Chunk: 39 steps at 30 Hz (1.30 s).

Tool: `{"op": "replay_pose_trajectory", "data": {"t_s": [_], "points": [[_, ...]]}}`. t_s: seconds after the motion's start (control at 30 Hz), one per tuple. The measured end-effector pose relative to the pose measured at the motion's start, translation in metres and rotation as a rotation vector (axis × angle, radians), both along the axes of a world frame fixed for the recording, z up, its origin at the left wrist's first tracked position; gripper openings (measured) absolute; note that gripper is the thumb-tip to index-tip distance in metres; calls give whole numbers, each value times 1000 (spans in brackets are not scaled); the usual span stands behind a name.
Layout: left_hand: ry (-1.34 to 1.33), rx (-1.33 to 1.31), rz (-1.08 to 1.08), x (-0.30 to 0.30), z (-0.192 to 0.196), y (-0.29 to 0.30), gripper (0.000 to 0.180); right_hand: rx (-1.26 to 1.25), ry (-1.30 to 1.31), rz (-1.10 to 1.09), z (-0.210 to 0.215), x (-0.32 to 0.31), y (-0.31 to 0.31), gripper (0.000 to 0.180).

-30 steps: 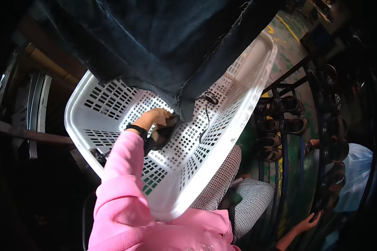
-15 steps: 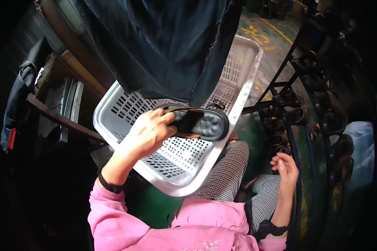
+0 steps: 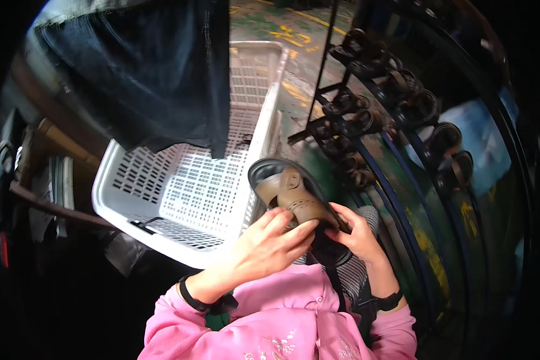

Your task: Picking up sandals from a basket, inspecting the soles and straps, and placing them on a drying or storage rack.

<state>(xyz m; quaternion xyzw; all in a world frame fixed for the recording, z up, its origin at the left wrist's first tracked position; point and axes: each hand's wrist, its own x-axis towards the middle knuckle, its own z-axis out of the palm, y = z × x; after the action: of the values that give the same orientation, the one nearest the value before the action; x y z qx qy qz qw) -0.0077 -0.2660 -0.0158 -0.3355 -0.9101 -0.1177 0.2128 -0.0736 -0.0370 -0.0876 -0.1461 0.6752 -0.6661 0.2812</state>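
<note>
A sandal (image 3: 303,204) with brown straps and a black sole is held in front of my lap, just right of the white basket's rim. My left hand (image 3: 269,245) is closed on it from the left, its fingers against the brown strap. At the sandal's right edge, near the lower end, my right hand (image 3: 359,235) grips with thumb and fingers. Part of the sole is hidden behind the straps and my fingers.
The perforated white plastic basket (image 3: 109,183) stands at left, with a dark cloth (image 3: 144,84) hanging into it. To the right, a dark rack (image 3: 396,195) carries several sandals. Blue-tinted plastic sheeting (image 3: 483,144) lies behind the rack. The green floor bears yellow marks.
The sandal has moved from over the basket to the right, and its brown straps now face up. My right hand has come in and taken hold of it. The view has turned rightward.
</note>
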Motion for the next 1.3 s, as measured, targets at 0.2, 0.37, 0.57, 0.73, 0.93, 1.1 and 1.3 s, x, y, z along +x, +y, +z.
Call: {"op": "replay_pose_trajectory", "data": {"t_s": [0.2,0.37,0.57,0.73,0.93,1.1,1.3], "points": [[-193,283,-188,5,-42,28,29,-158,-142,-449,-41,29,51,63],[-322,227,-192,-5,-79,32,30,-373,-234,-628,-58,37,64,55],[-489,266,-162,-6,-119,30,27,-1235,-768,-179,-84,42,53,63],[-556,259,-129,-3,-144,29,23,-1325,-1024,-53,-99,49,29,64],[-632,211,-70,3,-159,23,21,-1345,-1044,-76,-109,43,17,62],[-632,249,-74,1,-169,19,20,-1358,-1028,-41,-114,40,17,63],[-667,205,-82,-2,-171,24,20,-1348,-995,-46,-111,39,20,63]]}}
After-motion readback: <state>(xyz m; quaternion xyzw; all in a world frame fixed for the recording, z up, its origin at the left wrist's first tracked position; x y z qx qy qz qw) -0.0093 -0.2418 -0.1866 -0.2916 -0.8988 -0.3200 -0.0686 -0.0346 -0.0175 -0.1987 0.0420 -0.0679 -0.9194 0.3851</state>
